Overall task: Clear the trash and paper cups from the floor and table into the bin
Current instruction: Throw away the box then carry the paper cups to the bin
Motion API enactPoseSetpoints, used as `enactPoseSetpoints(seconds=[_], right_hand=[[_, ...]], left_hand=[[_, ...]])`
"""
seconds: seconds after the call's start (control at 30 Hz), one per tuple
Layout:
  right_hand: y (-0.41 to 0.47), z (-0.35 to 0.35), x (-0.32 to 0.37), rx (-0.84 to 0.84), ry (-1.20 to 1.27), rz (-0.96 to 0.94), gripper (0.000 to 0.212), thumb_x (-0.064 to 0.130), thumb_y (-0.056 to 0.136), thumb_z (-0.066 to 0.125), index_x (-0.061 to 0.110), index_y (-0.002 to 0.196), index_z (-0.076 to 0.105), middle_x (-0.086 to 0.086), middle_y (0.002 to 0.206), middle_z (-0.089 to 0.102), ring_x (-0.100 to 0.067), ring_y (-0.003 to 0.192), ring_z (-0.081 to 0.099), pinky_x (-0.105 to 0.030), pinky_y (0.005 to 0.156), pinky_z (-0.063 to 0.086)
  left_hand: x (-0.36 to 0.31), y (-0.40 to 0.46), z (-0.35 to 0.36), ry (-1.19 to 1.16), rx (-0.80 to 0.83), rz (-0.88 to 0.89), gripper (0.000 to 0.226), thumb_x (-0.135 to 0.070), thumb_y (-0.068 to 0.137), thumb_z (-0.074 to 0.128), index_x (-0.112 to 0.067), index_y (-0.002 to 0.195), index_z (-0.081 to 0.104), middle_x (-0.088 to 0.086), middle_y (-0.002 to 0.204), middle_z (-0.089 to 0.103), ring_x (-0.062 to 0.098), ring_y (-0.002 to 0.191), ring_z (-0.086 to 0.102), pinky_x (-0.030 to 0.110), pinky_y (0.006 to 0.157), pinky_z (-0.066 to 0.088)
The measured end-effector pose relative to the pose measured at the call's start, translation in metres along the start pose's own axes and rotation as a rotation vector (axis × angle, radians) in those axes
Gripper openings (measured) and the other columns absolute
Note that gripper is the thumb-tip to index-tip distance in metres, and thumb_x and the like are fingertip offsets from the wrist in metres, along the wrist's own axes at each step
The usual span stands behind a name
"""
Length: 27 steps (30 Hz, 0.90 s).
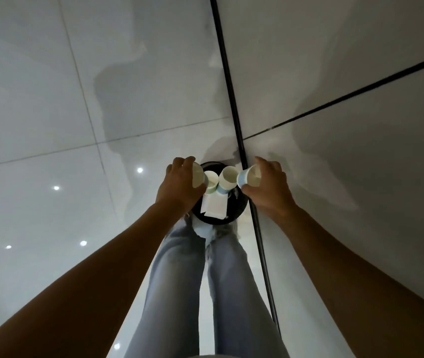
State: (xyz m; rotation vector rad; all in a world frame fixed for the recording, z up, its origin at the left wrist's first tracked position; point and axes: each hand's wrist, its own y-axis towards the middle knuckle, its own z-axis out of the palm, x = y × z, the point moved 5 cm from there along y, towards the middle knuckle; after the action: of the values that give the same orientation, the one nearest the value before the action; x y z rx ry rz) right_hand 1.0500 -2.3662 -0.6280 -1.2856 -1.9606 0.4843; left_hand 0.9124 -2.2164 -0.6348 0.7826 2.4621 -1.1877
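From the head view I am looking straight down past my legs (180, 280) at a round black bin (234, 215) standing on the tiled floor (50, 99), just beside a dark strip (227, 73) that crosses the tiles. My left hand (180, 187) is gripping a paper cup (198, 177) over the bin's left rim, the cup lying on its side with its mouth facing up toward me and to the right. My right hand (267, 187) is pinching a second cup (249, 178) over the right rim, tilted, long axis running roughly sideways, blue base pointing left. Two more cups (227, 178) are lying inside the bin, mouths up, on top of white paper (214, 206). My left hand is hiding part of the bin's rim, and its dark inside is hard to make out.
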Motion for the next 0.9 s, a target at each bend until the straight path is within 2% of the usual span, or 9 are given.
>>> enactPoseSetpoints(seconds=[0.3, 0.53, 0.7, 0.83, 0.9], right_hand=[[0.101, 0.069, -0.037, 0.009, -0.008, 0.013, 0.082, 0.031, 0.075, 0.076, 0.02, 0.144, 0.034, -0.011, 0.139, 0.038, -0.031, 0.123, 0.042, -0.03, 0.082, 0.039], [0.127, 0.092, -0.05, 0.0, -0.079, 0.015, 0.083, 0.033, 0.075, 0.077, 0.02, 0.145, 0.034, -0.011, 0.139, 0.041, -0.03, 0.124, 0.045, -0.029, 0.084, 0.039], [0.134, 0.095, -0.054, 0.01, -0.04, -0.012, 0.079, 0.028, 0.079, 0.073, 0.023, 0.146, 0.031, -0.008, 0.141, 0.037, -0.028, 0.126, 0.041, -0.026, 0.084, 0.036], [0.132, 0.093, -0.038, 0.006, -0.107, -0.127, 0.079, 0.03, 0.081, 0.072, 0.023, 0.147, 0.029, -0.007, 0.142, 0.036, -0.025, 0.126, 0.04, -0.024, 0.085, 0.035], [0.128, 0.096, -0.024, 0.043, -0.11, -0.21, 0.079, 0.029, 0.082, 0.071, 0.023, 0.147, 0.028, -0.006, 0.143, 0.036, -0.024, 0.127, 0.039, -0.025, 0.089, 0.037]], left_hand=[[0.038, 0.103, 0.085, 0.057, 0.079, 0.055, 0.076, -0.031, 0.079, 0.073, -0.016, 0.142, 0.034, 0.008, 0.14, 0.039, 0.028, 0.126, 0.039, 0.04, 0.099, 0.042], [0.051, 0.127, 0.142, 0.094, 0.2, 0.094, 0.076, -0.03, 0.077, 0.075, -0.016, 0.141, 0.036, 0.008, 0.139, 0.041, 0.027, 0.126, 0.04, 0.039, 0.099, 0.042], [0.067, 0.137, 0.165, 0.173, 0.272, 0.121, 0.08, -0.032, 0.076, 0.076, -0.01, 0.141, 0.036, 0.01, 0.141, 0.044, 0.029, 0.126, 0.044, 0.035, 0.099, 0.041], [0.08, 0.133, 0.164, 0.157, 0.264, 0.092, 0.093, -0.039, 0.07, 0.08, -0.014, 0.145, 0.031, 0.005, 0.149, 0.036, 0.025, 0.133, 0.038, 0.036, 0.104, 0.037], [0.088, 0.13, 0.154, 0.1, 0.218, 0.051, 0.091, -0.043, 0.068, 0.081, -0.017, 0.143, 0.035, 0.002, 0.147, 0.038, 0.023, 0.132, 0.038, 0.035, 0.101, 0.038]])
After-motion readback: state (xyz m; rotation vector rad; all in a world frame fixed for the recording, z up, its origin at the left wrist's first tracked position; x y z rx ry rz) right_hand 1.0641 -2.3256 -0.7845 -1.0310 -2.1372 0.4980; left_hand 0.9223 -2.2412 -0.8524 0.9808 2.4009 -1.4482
